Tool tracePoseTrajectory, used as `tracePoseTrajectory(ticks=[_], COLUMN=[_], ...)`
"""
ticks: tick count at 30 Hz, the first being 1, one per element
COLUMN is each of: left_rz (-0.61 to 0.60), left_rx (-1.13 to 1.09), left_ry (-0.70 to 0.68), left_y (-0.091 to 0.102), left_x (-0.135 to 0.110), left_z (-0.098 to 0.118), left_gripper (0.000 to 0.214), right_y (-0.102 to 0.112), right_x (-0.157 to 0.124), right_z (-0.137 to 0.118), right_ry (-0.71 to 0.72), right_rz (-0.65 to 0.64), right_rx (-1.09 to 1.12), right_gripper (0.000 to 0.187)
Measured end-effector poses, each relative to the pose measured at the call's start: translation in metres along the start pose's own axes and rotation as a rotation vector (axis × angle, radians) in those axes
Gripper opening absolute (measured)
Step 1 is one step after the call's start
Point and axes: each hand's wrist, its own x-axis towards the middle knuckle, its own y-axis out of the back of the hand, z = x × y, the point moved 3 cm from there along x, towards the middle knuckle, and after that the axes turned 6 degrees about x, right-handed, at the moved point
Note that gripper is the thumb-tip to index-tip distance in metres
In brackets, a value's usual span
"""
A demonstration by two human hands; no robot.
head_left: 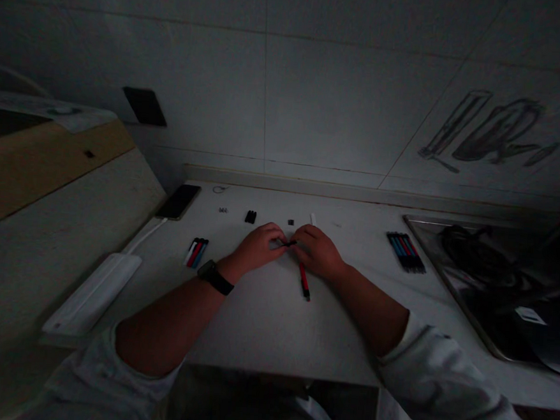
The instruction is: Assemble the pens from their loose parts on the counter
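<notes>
My left hand (263, 242), with a dark watch on its wrist, is closed with its fingertips pinching a small, slim dark pen part (288, 243). My right hand (316, 249) pinches the same part from the other side, so the two hands nearly meet above the white counter (272, 324). Dim light hides the part's exact kind. Just below my right hand lies a red pen barrel (303, 278) with a black end. Beyond my fingers are a tiny dark piece (291, 222), a white strip (312, 219) and several short black pieces (251, 217).
Several coloured barrels (196, 253) lie at left, and a row of pens (405, 252) at right. Tiny metallic pieces (223, 210) sit near the wall. A phone (179, 201) and white power strip (94, 293) are left; a metal-rimmed sink (465, 309) is right.
</notes>
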Motion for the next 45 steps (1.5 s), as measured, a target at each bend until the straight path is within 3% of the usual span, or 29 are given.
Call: tracePoseTrajectory(ticks=[6,13,25,34,38,45], left_rz=[0.121,0.146,0.123,0.110,0.108,0.092], left_rx=[0.027,0.028,0.043,0.069,0.069,0.060], left_ry=[0.141,0.171,0.171,0.144,0.126,0.098], left_y=[0.003,0.002,0.001,-0.002,-0.003,-0.003], left_x=[0.002,0.002,0.002,0.001,0.001,0.000], left_z=[-0.011,-0.015,-0.013,-0.014,-0.016,-0.008], left_gripper=[0.009,0.010,0.008,0.006,0.007,0.004], right_y=[0.006,-0.006,-0.008,-0.003,0.002,0.034], right_x=[0.005,0.027,0.025,0.027,0.024,0.030], right_z=[0.033,0.067,0.066,0.051,0.046,0.023], right_ry=[-0.161,-0.259,-0.182,-0.213,-0.247,-0.209], right_rz=[0.113,-0.062,-0.051,-0.178,-0.104,0.217], right_rx=[-0.109,-0.358,-0.386,-0.411,-0.341,-0.061], right_gripper=[0.027,0.029,0.023,0.023,0.018,0.016])
